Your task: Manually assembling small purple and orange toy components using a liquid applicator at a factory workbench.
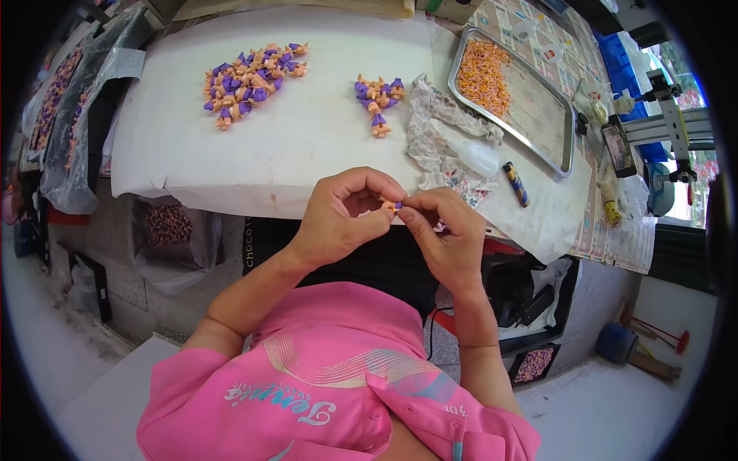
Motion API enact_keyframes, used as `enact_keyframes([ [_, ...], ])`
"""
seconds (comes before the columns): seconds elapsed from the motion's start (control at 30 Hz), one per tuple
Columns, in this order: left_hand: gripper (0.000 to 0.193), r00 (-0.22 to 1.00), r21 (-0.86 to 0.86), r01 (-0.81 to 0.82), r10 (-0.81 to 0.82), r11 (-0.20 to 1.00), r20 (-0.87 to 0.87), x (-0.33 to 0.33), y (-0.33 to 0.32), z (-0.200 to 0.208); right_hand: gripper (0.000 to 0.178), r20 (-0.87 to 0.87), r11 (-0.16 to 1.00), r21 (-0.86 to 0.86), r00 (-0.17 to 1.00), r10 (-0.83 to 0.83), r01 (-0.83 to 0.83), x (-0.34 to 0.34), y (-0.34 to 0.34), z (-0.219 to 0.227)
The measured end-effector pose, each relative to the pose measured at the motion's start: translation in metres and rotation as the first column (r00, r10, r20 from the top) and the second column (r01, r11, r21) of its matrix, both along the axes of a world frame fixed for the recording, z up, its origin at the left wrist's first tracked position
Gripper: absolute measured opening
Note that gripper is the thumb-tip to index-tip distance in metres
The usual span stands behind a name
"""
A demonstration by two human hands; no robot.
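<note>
Close to the table's front edge, my left hand (338, 215) pinches a small peach and purple plastic figure part (393, 206) between thumb and fingers. From the other side, my right hand (453, 230) holds the same part with its thumb and forefinger pressed together. Fingertips hide most of the part. Beyond my hands lies a small group of similar peach and purple figure parts (377, 100). A larger pile of such parts (250, 81) sits farther back to the left.
A metal tray (567, 150) at the right bears many small orange and pink pieces (483, 77). Crumpled patterned cloth (423, 131), a translucent bottle (478, 157) and a dark patterned tube (516, 184) lie beside it. Below the table's left side hangs a filled plastic bag (173, 250).
</note>
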State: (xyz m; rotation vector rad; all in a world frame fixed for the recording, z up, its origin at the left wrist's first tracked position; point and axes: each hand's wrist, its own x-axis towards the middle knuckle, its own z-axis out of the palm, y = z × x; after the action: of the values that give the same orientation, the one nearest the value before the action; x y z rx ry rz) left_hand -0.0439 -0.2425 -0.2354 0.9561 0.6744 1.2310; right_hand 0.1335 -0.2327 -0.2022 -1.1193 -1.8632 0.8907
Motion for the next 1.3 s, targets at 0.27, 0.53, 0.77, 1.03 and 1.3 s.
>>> enact_keyframes([
  [0.27,0.015,0.99,-0.314,0.101,-0.064,0.944,0.126,-0.013,0.007,0.009,0.008,-0.051,0.999,-0.044,0.999,0.006,-0.008,0.001,0.01,0.001],
  [0.53,0.015,0.999,-0.342,0.031,-0.017,0.939,0.044,-0.043,0.018,0.02,0.01,-0.021,0.976,0.108,0.982,-0.19,0.191,0.016,0.021,0.009],
  [0.77,0.014,0.962,-0.205,-0.093,0.036,0.974,-0.27,-0.068,0.027,0.025,0.01,-0.005,0.96,0.103,0.965,-0.263,0.262,0.033,0.031,0.008],
  [1.03,0.019,0.178,0.722,-0.178,0.743,0.669,-0.645,-0.101,0.061,0.014,0.01,0.082,0.903,0.16,0.906,-0.415,0.399,0.067,0.056,0.003],
  [1.3,0.023,0.203,0.816,-0.066,0.808,0.575,-0.553,-0.055,0.075,0.02,0.025,0.411,0.901,0.352,0.823,-0.391,0.252,0.089,0.081,-0.002],
])
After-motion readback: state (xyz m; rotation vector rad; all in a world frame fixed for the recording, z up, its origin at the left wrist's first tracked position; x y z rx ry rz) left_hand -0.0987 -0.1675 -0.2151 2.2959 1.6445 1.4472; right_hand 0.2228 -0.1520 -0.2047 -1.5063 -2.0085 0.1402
